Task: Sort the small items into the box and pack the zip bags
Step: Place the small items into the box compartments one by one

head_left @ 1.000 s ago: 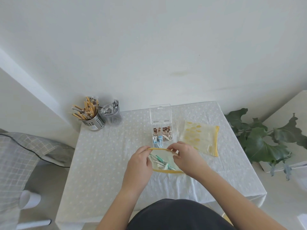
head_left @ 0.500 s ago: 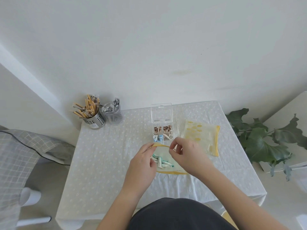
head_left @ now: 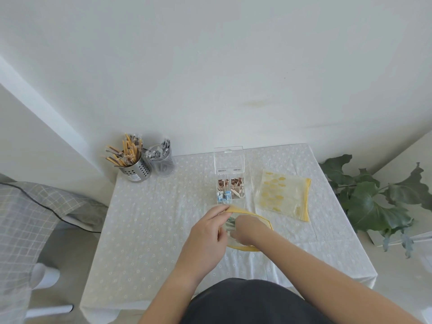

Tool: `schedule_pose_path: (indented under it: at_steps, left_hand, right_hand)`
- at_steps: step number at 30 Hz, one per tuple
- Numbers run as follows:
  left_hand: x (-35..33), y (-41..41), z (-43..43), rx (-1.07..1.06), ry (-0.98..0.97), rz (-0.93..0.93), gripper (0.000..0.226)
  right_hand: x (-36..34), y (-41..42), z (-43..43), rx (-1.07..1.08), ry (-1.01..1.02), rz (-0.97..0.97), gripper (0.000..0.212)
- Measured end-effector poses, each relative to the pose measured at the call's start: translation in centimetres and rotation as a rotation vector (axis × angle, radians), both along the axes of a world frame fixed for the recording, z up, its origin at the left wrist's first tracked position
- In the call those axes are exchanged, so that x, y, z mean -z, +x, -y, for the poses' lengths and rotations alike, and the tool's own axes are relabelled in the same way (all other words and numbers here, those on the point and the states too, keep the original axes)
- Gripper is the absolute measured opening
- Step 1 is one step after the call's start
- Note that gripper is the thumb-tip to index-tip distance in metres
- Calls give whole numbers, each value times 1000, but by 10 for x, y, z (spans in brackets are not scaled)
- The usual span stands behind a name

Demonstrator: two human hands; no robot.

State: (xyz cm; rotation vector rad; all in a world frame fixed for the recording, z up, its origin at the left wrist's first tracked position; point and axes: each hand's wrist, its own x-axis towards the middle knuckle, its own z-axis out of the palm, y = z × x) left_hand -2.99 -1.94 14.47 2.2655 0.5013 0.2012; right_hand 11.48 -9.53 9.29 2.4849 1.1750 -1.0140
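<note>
A clear zip bag with a yellow edge (head_left: 244,210) lies on the table in front of me, with small green items (head_left: 230,223) inside. My left hand (head_left: 205,239) pinches the bag's top edge and lifts it apart. My right hand (head_left: 249,230) reaches into the bag's mouth; its fingertips are hidden inside. Just beyond stands a small clear compartment box (head_left: 244,191) with its lid (head_left: 229,160) tipped up. It holds copper-coloured pieces (head_left: 233,183) and blue pieces (head_left: 223,196). A second zip bag with a yellow pattern (head_left: 282,195) lies flat to the right.
A perforated metal holder with wooden sticks (head_left: 134,170) and a clear cup of grey packets (head_left: 162,160) stand at the table's back left corner. A leafy plant (head_left: 374,199) is off the right edge, a checked cushion (head_left: 28,218) to the left. A wall lies behind.
Both hands held the bag's top edge a second ago. The right hand let go and has pushed down into the bag, while the left hand keeps the edge raised.
</note>
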Motion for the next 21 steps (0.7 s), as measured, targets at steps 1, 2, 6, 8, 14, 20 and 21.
schedule_pose_path:
  at_steps: [1,2,6,8,14,20,21]
  left_hand:
    - [1,-1,1,4,6,-1,48]
    - [2,-2,2,9,11,-6,48]
    - [5,-5,3,8,8,-22,49]
    - [4,-5,3,5,4,-19,49]
    - [0,-7,2,-11,2,-28,50]
    - [0,-8,3,-5,-7,-43,51]
    - [0,-8,3,-6,-2,-49,52]
  right_hand:
    - [7,2,0,23,2,12,28]
    - [12,4,1,49,2,22,26]
    - [15,2,4,76,25,10,33]
    - [15,1,5,79,34,3,32]
    - [15,2,4,137,176,-123,18]
    - [8,0,8,151,249,-240,40]
    - [6,-1,9,156,250,-255,46]
